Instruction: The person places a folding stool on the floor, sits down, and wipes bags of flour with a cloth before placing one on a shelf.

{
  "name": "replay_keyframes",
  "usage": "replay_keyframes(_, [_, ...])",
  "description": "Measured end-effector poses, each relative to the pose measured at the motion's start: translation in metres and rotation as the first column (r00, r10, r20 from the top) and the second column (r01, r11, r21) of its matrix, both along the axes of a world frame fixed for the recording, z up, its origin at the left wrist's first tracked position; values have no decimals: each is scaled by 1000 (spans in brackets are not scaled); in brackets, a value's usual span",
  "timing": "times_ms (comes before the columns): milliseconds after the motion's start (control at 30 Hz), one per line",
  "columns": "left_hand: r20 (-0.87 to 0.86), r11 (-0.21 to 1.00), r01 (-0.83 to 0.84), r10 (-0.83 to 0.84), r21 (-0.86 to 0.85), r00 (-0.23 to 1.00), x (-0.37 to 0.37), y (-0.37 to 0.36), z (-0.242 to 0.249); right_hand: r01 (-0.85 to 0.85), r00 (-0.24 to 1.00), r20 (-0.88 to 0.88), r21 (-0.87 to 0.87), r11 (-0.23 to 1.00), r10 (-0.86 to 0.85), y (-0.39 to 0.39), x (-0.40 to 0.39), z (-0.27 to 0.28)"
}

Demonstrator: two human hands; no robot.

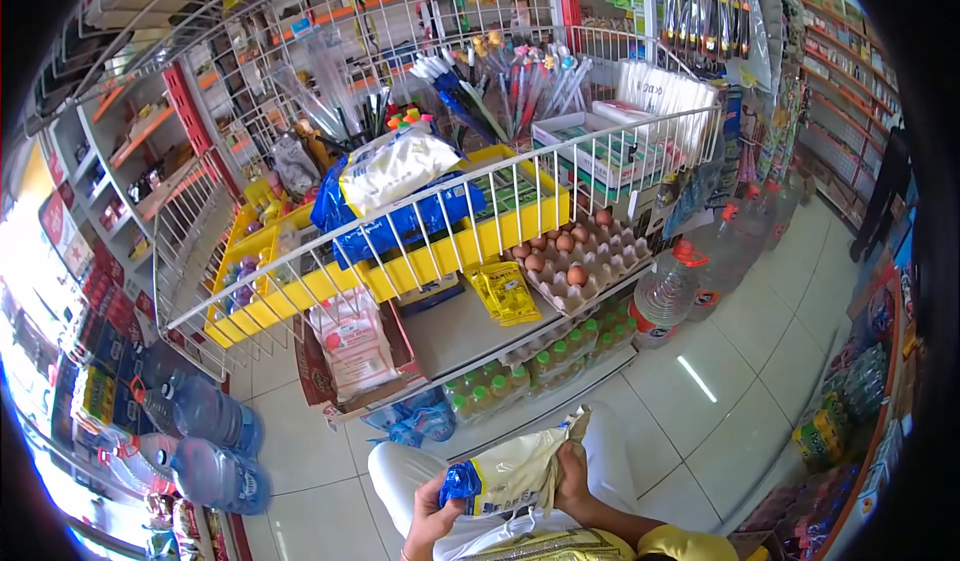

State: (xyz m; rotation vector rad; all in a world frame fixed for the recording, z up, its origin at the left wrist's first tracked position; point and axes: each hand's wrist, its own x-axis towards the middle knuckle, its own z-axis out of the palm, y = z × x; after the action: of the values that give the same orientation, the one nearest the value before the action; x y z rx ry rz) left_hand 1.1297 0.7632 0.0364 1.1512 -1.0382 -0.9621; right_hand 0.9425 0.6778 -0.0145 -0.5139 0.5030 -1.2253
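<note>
You stand on a pale tiled floor (720, 401) in a crowded shop. Your left hand (432, 517) and right hand (572, 481) both grip a white-and-blue bag (505, 476) low before you. Ahead, a wire rack (430, 231) carries a yellow crate (400, 271) and an egg tray (590, 261).

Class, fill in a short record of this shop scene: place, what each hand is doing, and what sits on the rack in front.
Place: shop aisle, tiled floor
Left hand: grips the blue end of a white bag
Right hand: grips the bag's other end
Rack top: yellow crate holding bags
Rack shelf: egg tray, yellow packet
Floor: water bottles
</note>
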Motion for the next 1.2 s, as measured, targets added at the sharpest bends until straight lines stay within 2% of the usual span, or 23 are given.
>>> replay_keyframes(33, [-3,995,35,-35,92,999,2,2,2,15,999,-46,16,1000,-14,0,0,1])
replay_keyframes(67, [-5,995,33,-32,93,999,4,-1,5,12,999,-48,17,1000,-12,1,-1,-1])
replay_keyframes(133, [197,982,65,-30,-175,980,5,-12,21,-9,1000,-2,41,999,9,0,-3,-2])
replay_keyframes(167, [15,1000,-20,20,-18,1000,-1,-3,19,-13,1000,-3,43,999,13,2,-3,0])
replay_keyframes(200, [15,1000,-23,23,-19,1000,-6,-3,16,0,1000,-12,9,1000,0,4,-1,11])
replay_keyframes(267, [16,945,-286,292,-160,956,-12,-5,12,9,1000,-21,-31,999,-10,8,0,15])
replay_keyframes(333, [51,927,-346,356,-145,933,-9,-6,12,68,980,-175,-152,986,-95,12,0,7])
replay_keyframes(367, [117,914,-377,395,-153,911,-5,-7,6,-12,970,-236,-304,953,-63,9,-3,20])
replay_keyframes(400, [180,899,-408,432,-157,884,-7,-9,7,12,957,-277,-274,962,-91,12,0,27])
replay_keyframes(433, [80,842,-499,523,-205,849,-12,-14,6,1,951,-297,-270,963,-84,12,-1,29])
replay_keyframes(533, [12,817,-536,551,-212,835,-12,-19,9,-3,958,-278,-252,968,-69,10,0,16])
replay_keyframes(600, [-23,828,-513,522,-226,853,-9,-20,12,7,971,-232,-228,974,-61,5,4,14])
replay_keyframes(667, [-153,896,-358,328,-262,932,-12,-24,34,90,987,-122,-105,990,-103,1,6,21])
replay_keyframes(700, [-270,883,-277,180,-380,946,-9,-26,31,50,995,-82,-54,997,-54,-1,5,24])
replay_keyframes(800, [-274,901,-277,189,-334,943,-12,-25,27,21,1000,-18,20,1000,-21,-10,4,34])
replay_keyframes(1033, [-358,878,-395,289,-270,888,-19,-33,28,-42,999,14,-10,999,42,-14,2,19])
replay_keyframes(1167, [-430,881,-411,285,-235,857,-11,-35,5,-59,998,-19,-42,997,59,-21,3,11])
replay_keyframes(1200, [-418,888,-404,289,-220,862,-13,-37,11,-79,996,30,13,997,79,-23,5,11])
